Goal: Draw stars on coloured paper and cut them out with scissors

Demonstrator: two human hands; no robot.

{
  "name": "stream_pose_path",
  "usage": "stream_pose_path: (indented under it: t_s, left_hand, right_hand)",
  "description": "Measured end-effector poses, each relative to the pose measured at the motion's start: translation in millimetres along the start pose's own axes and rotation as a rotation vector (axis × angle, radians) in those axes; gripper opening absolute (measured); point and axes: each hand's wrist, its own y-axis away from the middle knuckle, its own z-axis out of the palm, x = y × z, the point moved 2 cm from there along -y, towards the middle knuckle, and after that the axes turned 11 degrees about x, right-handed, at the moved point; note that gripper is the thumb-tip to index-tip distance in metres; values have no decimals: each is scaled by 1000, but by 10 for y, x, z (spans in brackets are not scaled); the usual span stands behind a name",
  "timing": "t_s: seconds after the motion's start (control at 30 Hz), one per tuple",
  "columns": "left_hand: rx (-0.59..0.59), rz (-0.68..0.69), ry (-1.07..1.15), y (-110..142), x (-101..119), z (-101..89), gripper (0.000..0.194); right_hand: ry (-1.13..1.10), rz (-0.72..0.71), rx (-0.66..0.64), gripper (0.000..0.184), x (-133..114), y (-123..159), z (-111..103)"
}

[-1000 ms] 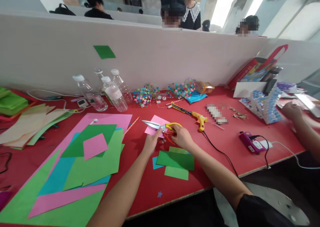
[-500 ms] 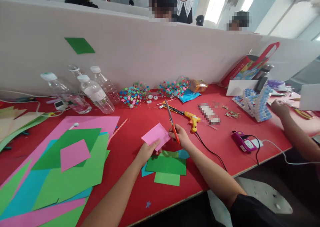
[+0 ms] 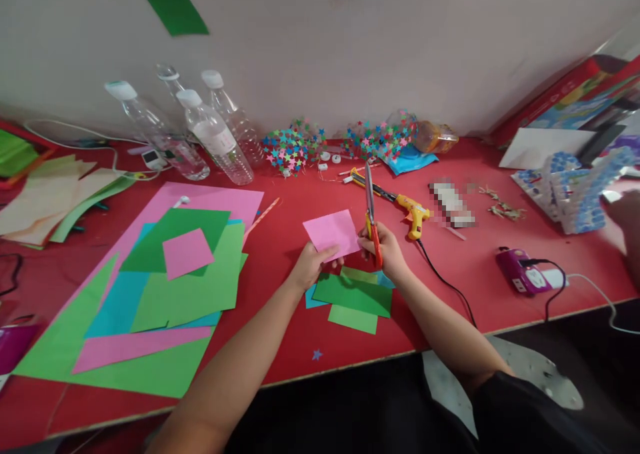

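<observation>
My left hand pinches the near edge of a small pink paper square and holds it just above the red table. My right hand grips the red and yellow handles of scissors, whose closed blades point up and away beside the paper's right edge. Under both hands lies a small stack of green and blue paper pieces.
Large green, pink and blue sheets cover the left of the table. Water bottles, heaps of coloured paper stars, a yellow glue gun with its black cord and a purple device lie behind and right. Another person's hand is at far right.
The scissors swung from lying leftward over the paper to pointing upright beside it. My left hand kept the pink square. The view tilted down, dropping the people behind the partition out of sight.
</observation>
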Motion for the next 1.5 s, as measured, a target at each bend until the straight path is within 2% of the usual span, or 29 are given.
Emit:
stream_pose_path:
  t_s: [0.13, 0.27, 0.5, 0.7, 0.93, 1.13, 1.3, 1.43, 1.5]
  left_hand:
    - [-42, 12, 72, 50, 46, 63, 25]
    - [-35, 31, 140, 87, 92, 113, 25]
    - [-43, 32, 250, 134, 197, 120, 40]
    - [-4, 34, 209, 108, 127, 135, 30]
    - [-42, 40, 154, 126, 154, 116, 35]
    - [-29, 18, -7, 102, 49, 104, 25]
    - [19, -9, -103, 94, -7, 46, 22]
    - [119, 55, -65, 51, 113, 6, 24]
    - [190, 106, -23, 11, 210, -24, 25]
  right_hand:
    - [-24, -30, 18, 30, -24, 45, 17]
    - [-19, -23, -4, 28, -45, 105, 42]
    - [-13, -21, 5, 27, -83, 168, 70]
    - [-49, -25, -14, 28, -39, 156, 78]
    - [-62, -19, -21, 30, -28, 169, 89]
    - [-20, -4, -62, 29, -18, 198, 115]
    - [6, 1, -81, 29, -66, 218, 115]
    - [57, 32, -76, 34, -142, 174, 45]
    - [122, 18, -117, 35, -183, 150, 5]
